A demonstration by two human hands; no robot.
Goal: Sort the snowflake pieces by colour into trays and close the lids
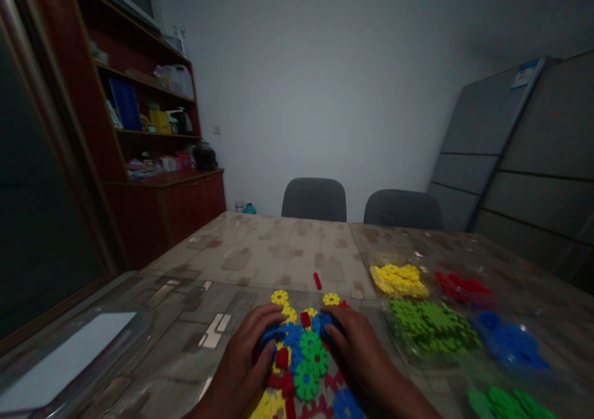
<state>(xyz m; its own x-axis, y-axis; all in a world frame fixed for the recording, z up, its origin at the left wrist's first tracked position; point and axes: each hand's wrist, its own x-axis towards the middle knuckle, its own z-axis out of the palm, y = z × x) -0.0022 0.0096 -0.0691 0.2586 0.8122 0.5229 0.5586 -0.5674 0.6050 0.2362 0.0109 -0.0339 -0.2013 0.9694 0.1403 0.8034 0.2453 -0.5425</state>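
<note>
A cluster of notched plastic pieces lies between my hands, with green discs (307, 380), yellow discs (279, 298), blue pieces (292, 338) and red pieces (282, 358). My left hand (248, 354) curls its fingers and thumb around a blue piece (270, 335) at the cluster's left edge. On the right side, my right hand (359, 345) has its thumb and fingers closed on another blue piece (327, 324). Beyond the cluster a small red strip (317, 281) lies on the tablecloth (278, 252).
Clear containers at the right hold yellow pieces (399, 280), red pieces (464, 287), light green pieces (434, 325), blue pieces (513, 341) and green pieces (508, 403). A white sheet (69, 360) is at the left. Two grey chairs (314, 199) stand behind the table.
</note>
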